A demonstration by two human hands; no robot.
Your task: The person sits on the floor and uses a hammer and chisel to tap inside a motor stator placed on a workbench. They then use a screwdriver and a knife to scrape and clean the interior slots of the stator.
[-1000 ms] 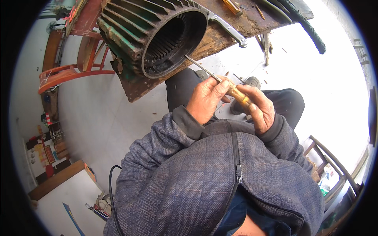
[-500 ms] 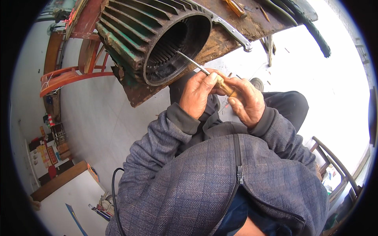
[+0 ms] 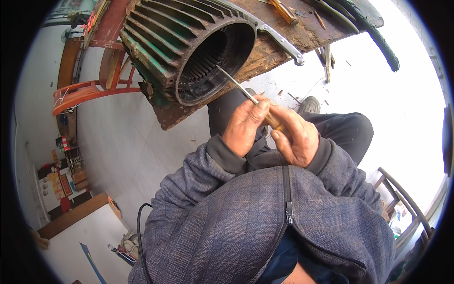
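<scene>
Both my hands are closed round a screwdriver with a yellowish handle (image 3: 272,120) and a thin metal shaft. My left hand (image 3: 246,124) grips it at the front of the handle, thumb lying along it. My right hand (image 3: 299,135) wraps the rear of the handle. The shaft slants up and left, its tip at the open mouth of a green, rusty, finned motor housing (image 3: 163,59). Dark slots line the inside of the housing. Whether the tip touches anything in there I cannot tell.
The housing lies on a worn wooden bench (image 3: 265,59). On the bench are a metal-handled tool (image 3: 281,43), another amber-handled screwdriver (image 3: 285,13) and dark tubes (image 3: 366,26). A red chair (image 3: 97,92) stands at left, a dark chair (image 3: 404,208) at right.
The screwdriver and both hands have shifted slightly down and toward me, and the tip sits nearer the housing's rim. My right hand has closed further over the handle.
</scene>
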